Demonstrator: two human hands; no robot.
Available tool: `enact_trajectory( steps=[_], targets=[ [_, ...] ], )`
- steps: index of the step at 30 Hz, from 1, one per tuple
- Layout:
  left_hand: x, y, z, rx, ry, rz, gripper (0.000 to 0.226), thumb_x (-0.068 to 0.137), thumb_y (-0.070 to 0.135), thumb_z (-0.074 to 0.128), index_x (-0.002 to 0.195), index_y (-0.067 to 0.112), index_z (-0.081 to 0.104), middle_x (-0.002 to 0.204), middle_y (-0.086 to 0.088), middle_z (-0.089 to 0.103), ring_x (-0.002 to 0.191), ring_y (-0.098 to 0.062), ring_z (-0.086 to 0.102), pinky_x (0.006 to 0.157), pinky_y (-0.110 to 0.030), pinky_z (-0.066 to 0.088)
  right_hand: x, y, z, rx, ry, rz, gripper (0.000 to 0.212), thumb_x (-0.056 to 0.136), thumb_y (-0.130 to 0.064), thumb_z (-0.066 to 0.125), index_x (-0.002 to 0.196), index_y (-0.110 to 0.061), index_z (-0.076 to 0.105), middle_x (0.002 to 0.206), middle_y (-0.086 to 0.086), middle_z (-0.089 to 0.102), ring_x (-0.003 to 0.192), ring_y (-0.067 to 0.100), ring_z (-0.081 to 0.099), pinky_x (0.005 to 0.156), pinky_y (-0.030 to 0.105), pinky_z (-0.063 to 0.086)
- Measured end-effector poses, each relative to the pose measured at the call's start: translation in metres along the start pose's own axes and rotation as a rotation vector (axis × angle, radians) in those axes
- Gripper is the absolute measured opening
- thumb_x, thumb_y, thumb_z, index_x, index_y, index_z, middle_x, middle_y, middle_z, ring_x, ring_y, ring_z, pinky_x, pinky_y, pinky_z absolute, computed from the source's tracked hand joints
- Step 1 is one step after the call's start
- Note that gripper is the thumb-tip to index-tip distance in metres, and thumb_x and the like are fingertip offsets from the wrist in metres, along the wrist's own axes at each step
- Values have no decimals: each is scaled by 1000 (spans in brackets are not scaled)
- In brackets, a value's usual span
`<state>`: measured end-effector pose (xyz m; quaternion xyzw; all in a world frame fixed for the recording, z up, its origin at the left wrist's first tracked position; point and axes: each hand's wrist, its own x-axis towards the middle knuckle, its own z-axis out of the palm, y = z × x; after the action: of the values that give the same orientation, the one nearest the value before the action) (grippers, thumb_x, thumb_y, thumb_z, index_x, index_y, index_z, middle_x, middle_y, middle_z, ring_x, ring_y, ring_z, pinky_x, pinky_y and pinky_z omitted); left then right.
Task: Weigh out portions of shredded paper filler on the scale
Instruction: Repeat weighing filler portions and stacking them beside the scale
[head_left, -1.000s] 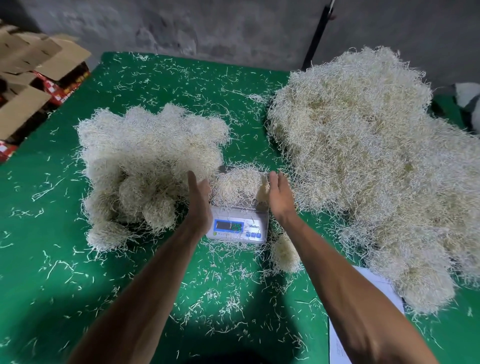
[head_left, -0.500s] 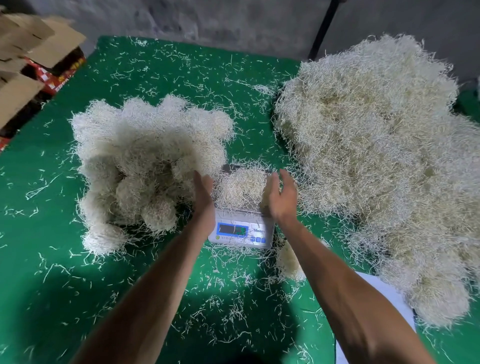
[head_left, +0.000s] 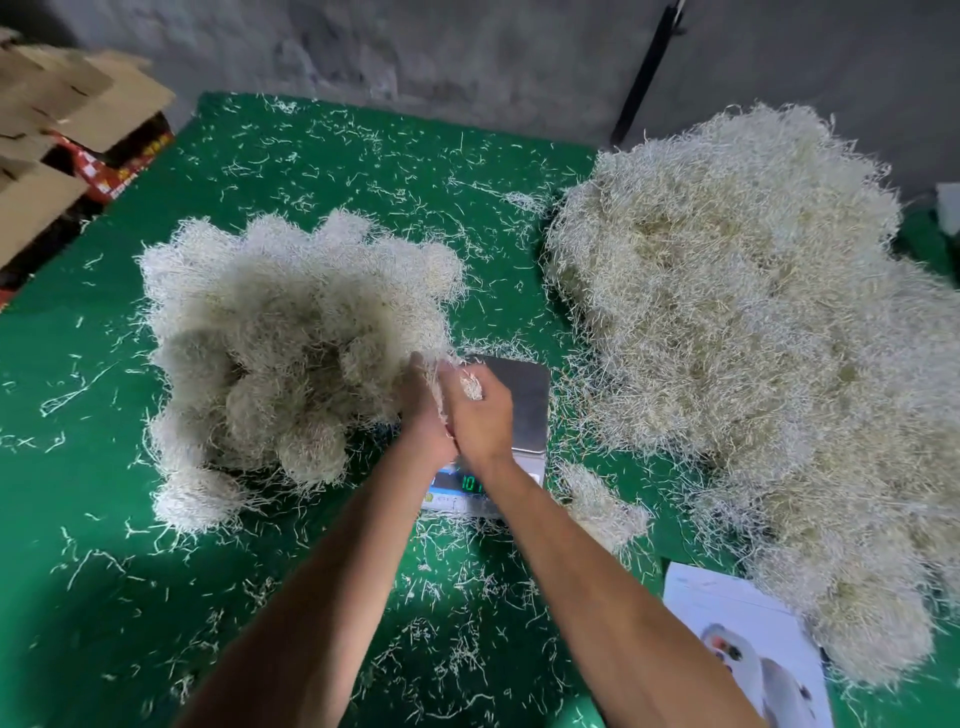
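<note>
head cam | portion's off the scale (head_left: 524, 395) now, pan bare, wad squeezed between my left hand (head_left: 423, 415) and right hand (head_left: 480, 415), fingers curled round it | by the weighed balls pile (head_left: 270, 358) on the counter (head_left: 104, 571) | drop next I guess

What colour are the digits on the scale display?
Green, on a dark screen of the scale, partly hidden by the right hand; head view, the only one.

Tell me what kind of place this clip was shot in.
Probably a small packing workshop: a green-covered table holds a digital scale between a big heap of shredded paper filler and balled portions, with cardboard boxes stacked alongside.
</note>
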<state>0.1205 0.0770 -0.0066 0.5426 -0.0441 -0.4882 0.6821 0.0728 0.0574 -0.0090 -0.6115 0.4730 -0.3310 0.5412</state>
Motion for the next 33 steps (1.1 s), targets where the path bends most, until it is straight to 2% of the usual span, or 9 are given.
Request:
enact_trajectory(
  steps=[3,6,10,15,18,21,26,28,33],
  targets=[
    [-28,19,3,157,-247,84,63,101,58,43,105,-3,60,94,-25,57,99,-37,63,103,-36,48,-4,-20,1,-21,3,-79,38,83,-59,75,74,-25,59,81,-2,65,77,13,57,83,39,47],
    [-34,34,-15,614,-217,139,31,74,17,83,100,9,67,87,0,67,82,-8,66,73,-34,58,8,-33,-20,-94,-52,-109,25,96,-43,66,114,-25,67,113,-6,66,106,11,59,95,30,44],
    [-36,64,-25,-169,3,64,27,103,34,46,96,12,61,88,-3,64,79,-21,61,62,-25,53,-22,-43,-17,-146,-246,-304,41,104,-26,39,138,-16,60,114,-8,70,101,0,63,96,31,51],
    [-63,49,-40,943,-102,256,38,101,3,55,137,-9,51,137,-22,58,128,-34,54,94,-15,43,-29,-70,3,-273,-231,-411,45,102,-46,46,134,-22,67,140,-3,63,124,7,58,113,26,40],
    [-69,71,-56,462,-205,174,44,107,8,40,145,-15,37,149,-28,45,140,-41,42,88,-18,50,-31,-67,-2,-284,-301,-360,43,107,-36,47,145,-21,56,155,3,49,129,16,55,117,36,37],
    [-85,77,-84,186,-66,167,46,112,32,32,152,10,37,136,4,55,129,-7,55,67,-4,49,-67,-60,28,-394,-327,-633,46,107,-29,36,149,-19,51,165,-6,31,151,-3,20,126,28,15],
    [-110,73,-81,-162,-304,-79,70,103,51,36,156,6,30,156,-20,39,145,-34,39,118,-41,35,-68,-66,44,-480,-271,-738,41,109,-42,42,142,-25,59,158,-9,43,143,4,42,118,29,33],
    [-104,81,-85,-313,-300,-127,68,104,55,33,153,8,37,151,-23,46,139,-35,47,114,-49,39,-66,-65,49,-457,-281,-723,35,106,-41,51,128,-23,70,148,-6,57,132,7,55,113,26,39],
    [-80,76,-112,-421,-246,-254,46,107,36,28,116,6,61,108,-17,65,107,-27,62,115,-35,38,-44,-85,85,-396,-122,-354,41,100,-36,56,62,-20,62,46,-9,56,41,-2,52,41,14,33]
  ],
)
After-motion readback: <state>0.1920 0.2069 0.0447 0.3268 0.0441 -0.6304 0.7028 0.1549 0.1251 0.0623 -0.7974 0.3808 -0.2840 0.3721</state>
